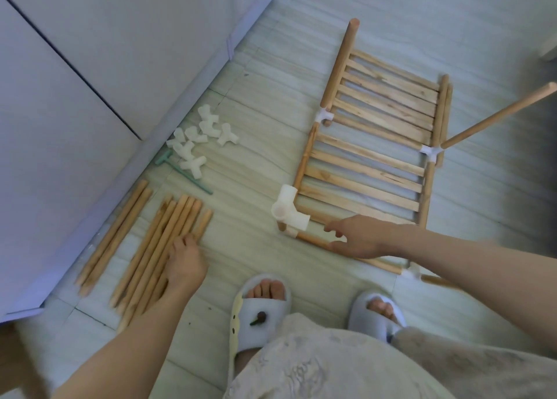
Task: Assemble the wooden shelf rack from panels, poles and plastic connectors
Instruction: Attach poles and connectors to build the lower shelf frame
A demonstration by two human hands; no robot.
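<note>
Two slatted wooden panels, the near panel [361, 181] and the far panel [388, 97], lie on the floor, joined by white plastic connectors [430, 151]. A large white corner connector [289, 211] sits on the near left corner. My right hand [355, 239] holds the near front pole [313, 239] of the frame beside that connector, thumb under and fingers over it. My left hand [184, 263] rests on a bundle of loose wooden poles [159, 248] at the left, fingers curling over them. One pole [497, 115] sticks up from the right connector.
A heap of loose white connectors [202, 136] and a green T-shaped tool [184, 172] lie near the white cabinet [75, 97]. Two more poles [114, 235] lie along the cabinet base. My slippered feet [262, 302] stand at the bottom centre.
</note>
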